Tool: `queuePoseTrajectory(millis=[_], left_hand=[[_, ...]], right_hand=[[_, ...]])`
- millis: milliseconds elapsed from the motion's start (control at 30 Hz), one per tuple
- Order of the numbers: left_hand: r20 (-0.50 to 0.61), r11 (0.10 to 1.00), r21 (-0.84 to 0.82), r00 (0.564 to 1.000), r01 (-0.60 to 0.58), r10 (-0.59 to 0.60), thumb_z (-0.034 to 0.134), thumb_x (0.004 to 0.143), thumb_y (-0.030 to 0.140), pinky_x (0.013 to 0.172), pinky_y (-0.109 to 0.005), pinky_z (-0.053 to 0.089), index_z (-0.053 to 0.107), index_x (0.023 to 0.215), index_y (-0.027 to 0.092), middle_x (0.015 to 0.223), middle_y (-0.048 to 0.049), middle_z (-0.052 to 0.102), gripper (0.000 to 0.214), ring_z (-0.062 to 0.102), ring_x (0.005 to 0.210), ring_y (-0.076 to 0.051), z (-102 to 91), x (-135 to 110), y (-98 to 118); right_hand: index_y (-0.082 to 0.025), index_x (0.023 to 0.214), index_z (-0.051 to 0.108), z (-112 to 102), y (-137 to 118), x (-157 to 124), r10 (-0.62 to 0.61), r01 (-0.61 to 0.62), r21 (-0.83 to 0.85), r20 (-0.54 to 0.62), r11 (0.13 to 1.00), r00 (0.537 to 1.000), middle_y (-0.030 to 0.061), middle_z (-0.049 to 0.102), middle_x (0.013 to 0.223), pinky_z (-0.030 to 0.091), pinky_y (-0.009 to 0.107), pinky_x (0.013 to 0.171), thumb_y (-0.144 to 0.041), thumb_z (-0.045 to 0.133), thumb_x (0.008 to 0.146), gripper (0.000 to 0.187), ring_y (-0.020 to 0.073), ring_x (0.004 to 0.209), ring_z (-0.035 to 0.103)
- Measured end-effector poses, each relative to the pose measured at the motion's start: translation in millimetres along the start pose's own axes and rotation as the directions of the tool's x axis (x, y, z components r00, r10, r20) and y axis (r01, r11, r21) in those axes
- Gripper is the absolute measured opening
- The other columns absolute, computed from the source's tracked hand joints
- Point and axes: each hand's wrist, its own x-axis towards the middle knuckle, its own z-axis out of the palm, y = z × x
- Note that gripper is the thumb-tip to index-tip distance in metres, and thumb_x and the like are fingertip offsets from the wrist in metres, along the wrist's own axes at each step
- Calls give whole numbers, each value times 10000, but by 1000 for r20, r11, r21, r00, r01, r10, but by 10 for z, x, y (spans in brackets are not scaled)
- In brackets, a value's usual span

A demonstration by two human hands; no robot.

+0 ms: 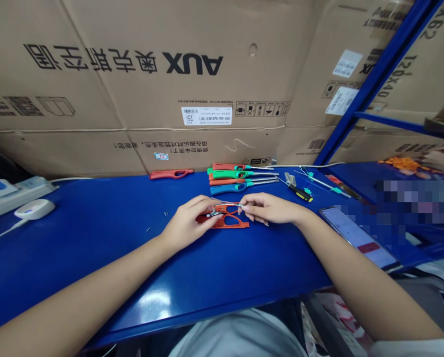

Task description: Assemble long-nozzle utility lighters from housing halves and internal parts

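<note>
My left hand [190, 220] is closed in a pinch, with a small whitish part [213, 213] between thumb and forefinger. A thin greyish wire or tube [227, 202] runs from there to my right hand [268, 208], whose thumb and forefinger pinch its other end. Under and between the hands lie two orange lighter housing halves [232, 225], their finger loops toward the right; my left fingers partly cover them. Beyond the hands, several assembled lighters [233, 187] in red, green, orange and blue lie side by side, metal tubes pointing right.
Left of the lighters is a red housing [171, 174]. A black-and-yellow screwdriver [300, 193] and a phone [359, 238] lie right. Tiny screws [166, 214] dot the blue table [222, 277]. Cardboard [133, 99] walls the back. Another person's hand [443, 161] is at far right.
</note>
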Motion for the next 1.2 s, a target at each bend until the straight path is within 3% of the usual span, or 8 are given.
queuePoseTrajectory(millis=[200, 333, 467, 633, 833, 1000, 1200], left_hand=[[-69, 996, 52, 995, -66, 70, 626, 960, 269, 763, -253, 564, 740, 1057, 197, 933, -55, 702, 166, 673, 828, -151, 0, -5, -1], [-112, 988, 85, 984, -133, 142, 679, 926, 260, 761, -251, 566, 750, 1026, 192, 939, -60, 660, 140, 657, 842, -147, -9, -2, 22], [-92, 983, 58, 980, -172, 177, 709, 901, 224, 782, -253, 561, 741, 1032, 185, 954, -66, 692, 141, 665, 886, -159, -2, -10, 24], [-40, 996, -4, 996, -85, 85, 686, 921, 251, 702, -214, 532, 755, 1028, 168, 892, -55, 730, 153, 668, 761, -130, 9, -6, -1], [-56, 1000, -26, 998, 4, -5, 693, 914, 279, 586, -190, 463, 780, 938, 155, 717, -19, 689, 154, 592, 602, -97, 7, 18, 2], [30, 994, -58, 996, 87, -85, 692, 909, 269, 589, -193, 466, 777, 1025, 162, 797, -27, 735, 179, 609, 614, -99, 33, 3, -27], [146, 991, -7, 981, 130, -128, 601, 959, 275, 624, -224, 488, 765, 1065, 165, 891, -52, 751, 224, 635, 669, -122, -12, 25, -53]], right_hand=[[-195, 1032, 606, 9, -3, -21, 38, -35, -48, 82, 998, 996, -45, 543, 714, 368, 177, 399, -493, 593, 928, 316, 68, 491, 467], [-201, 992, 528, 3, -17, -28, 68, -68, 1, 85, 998, 994, -34, 576, 777, 395, 175, 388, -490, 626, 909, 316, 65, 490, 504], [-184, 974, 569, -17, -34, -49, 64, -60, -36, 101, 998, 993, -18, 593, 791, 427, 180, 443, -412, 632, 912, 244, 63, 516, 518], [-176, 966, 611, -35, -23, -68, 30, -23, -52, 139, 998, 990, -9, 607, 763, 452, 195, 522, -425, 626, 915, 255, 81, 577, 544], [-169, 957, 625, -63, -31, -87, 16, -4, -89, 129, 996, 991, 6, 630, 760, 457, 219, 567, -476, 588, 930, 310, 98, 607, 554], [-168, 998, 629, -109, -33, -91, -28, 34, -96, 67, 995, 997, 17, 646, 804, 457, 243, 646, -492, 646, 884, 344, 117, 691, 572], [-167, 948, 662, -94, -71, -140, -30, 35, -233, 23, 972, 999, -57, 479, 636, 327, 217, 518, -481, 670, 870, 324, 82, 555, 393]])
